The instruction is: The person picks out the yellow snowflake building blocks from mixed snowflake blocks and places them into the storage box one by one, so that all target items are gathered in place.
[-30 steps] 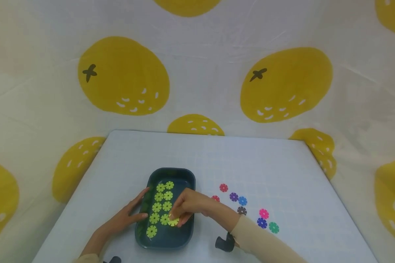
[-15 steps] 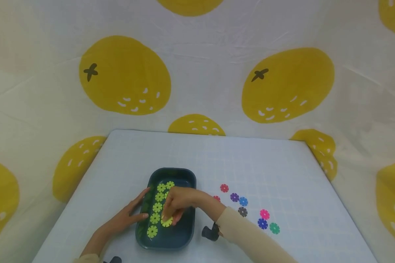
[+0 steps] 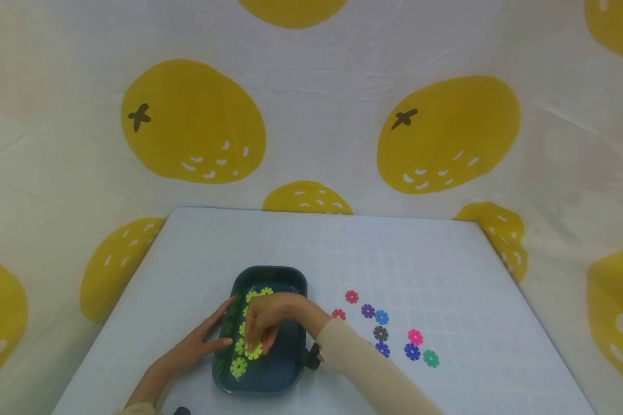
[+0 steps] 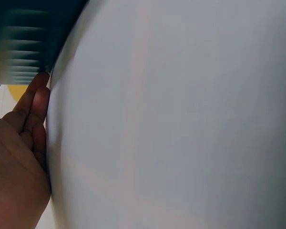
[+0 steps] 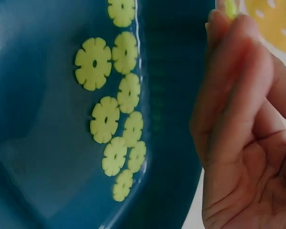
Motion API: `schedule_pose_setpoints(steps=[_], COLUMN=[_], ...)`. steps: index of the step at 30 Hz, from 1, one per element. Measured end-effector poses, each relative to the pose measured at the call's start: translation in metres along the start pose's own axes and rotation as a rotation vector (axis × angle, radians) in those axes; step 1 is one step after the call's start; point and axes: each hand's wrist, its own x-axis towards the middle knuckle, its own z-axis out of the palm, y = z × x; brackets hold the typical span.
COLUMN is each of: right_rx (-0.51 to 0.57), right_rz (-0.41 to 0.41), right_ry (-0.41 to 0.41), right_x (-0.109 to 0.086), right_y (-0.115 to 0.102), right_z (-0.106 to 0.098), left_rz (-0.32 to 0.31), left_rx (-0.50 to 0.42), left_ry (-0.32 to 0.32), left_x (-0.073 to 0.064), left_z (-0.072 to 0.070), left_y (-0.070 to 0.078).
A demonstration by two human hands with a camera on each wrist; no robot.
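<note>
In the head view my right hand (image 3: 267, 317) reaches into a dark teal tray (image 3: 285, 374), its thumb and fingers pinching a yellow-green notched disc (image 3: 254, 351). Only a sliver of that notched disc (image 5: 231, 7) shows at the fingertips in the right wrist view. Several like yellow-green discs (image 5: 93, 64) lie flat in the tray along one side; the right hand hides part of them from the head camera. My left hand (image 3: 199, 341) rests against the tray's left side with fingers extended. In the left wrist view, the left hand's fingertips (image 4: 42, 78) meet the tray's ribbed outer wall (image 4: 24, 47).
Right of the tray, loose notched discs in red (image 3: 351, 297), purple (image 3: 368, 311), blue (image 3: 381, 317), grey (image 3: 381, 333), pink (image 3: 415, 336) and green (image 3: 431, 358) lie on the white table (image 3: 394, 253). A white cloth with yellow fruit prints (image 3: 322, 132) hangs behind.
My right hand has moved left inside the tray with the pinched disc, toward the left row. Another blue disc has come into sight beside the right sleeve. The left hand has stayed in place.
</note>
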Motion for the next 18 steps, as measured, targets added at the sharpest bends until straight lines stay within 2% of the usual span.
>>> schedule_pose_setpoints(steps=[4,9,12,18], right_rx=[0.005,-0.045,-0.123,-0.374], right_rz=[0.017,0.053,0.088,0.134], right_ry=[0.001,-0.038,-0.07,-0.092], right_x=[0.005,0.011,0.016,0.026], right_y=[0.004,0.01,0.012,0.011], right_z=[-0.004,-0.006,-0.005,0.002], left_rz=[-0.001,0.026,0.044,0.049], left_rx=[-0.002,-0.007,-0.003,-0.005], left_ry=[-0.005,-0.002,0.003,0.0], left_x=[0.0,-0.002,-0.002,0.0], left_z=[0.001,0.0,0.0,0.001], left_y=[0.001,0.002,0.002,0.0])
